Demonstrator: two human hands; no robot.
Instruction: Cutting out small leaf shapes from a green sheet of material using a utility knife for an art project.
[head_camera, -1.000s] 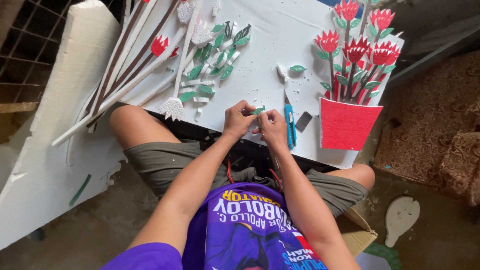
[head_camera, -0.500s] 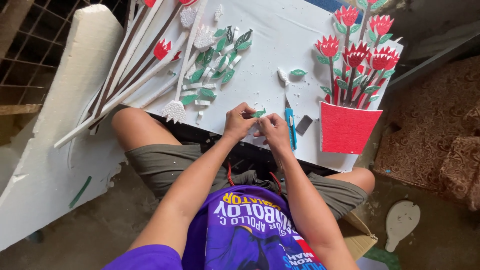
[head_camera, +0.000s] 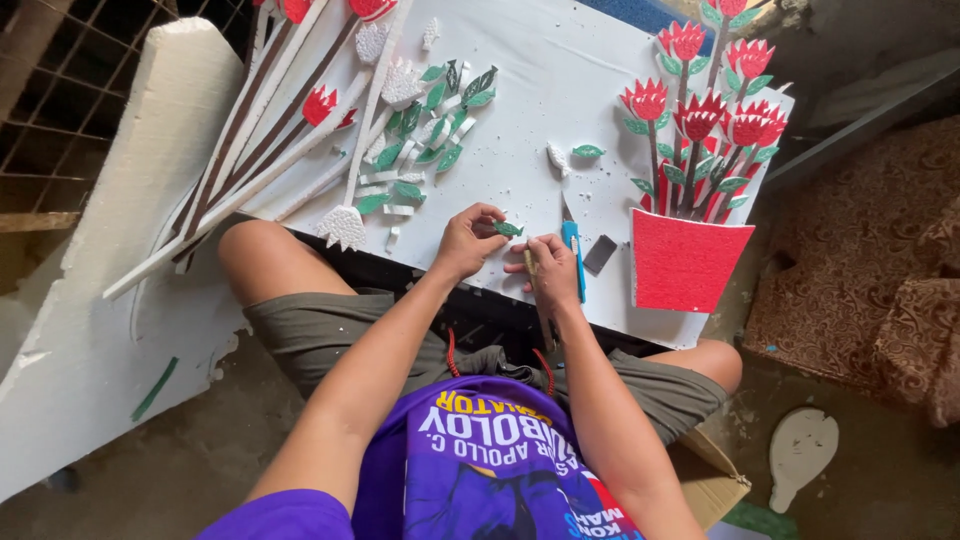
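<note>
1. The left hand pinches a small green foam leaf between thumb and fingertips, holding it just above the near edge of the white foam board that serves as the worktop across the lap.
2. The right hand is curled close beside it, fingers folded around a thin stick-like tool; what the tool is cannot be told.
3. The step in hand looks like finishing or trimming that single leaf, with both hands meeting over it.
4. Just right of the right hand lie a blue-handled craft knife and a small dark grey block.
5. Farther right stands a red foam pot with red flowers and green leaves already fixed on.
6. To the far left lie more loose green leaves and long stemmed flowers.
7. The next move likely calls for a light, steady pinch, since the leaf is small and thin.
</note>
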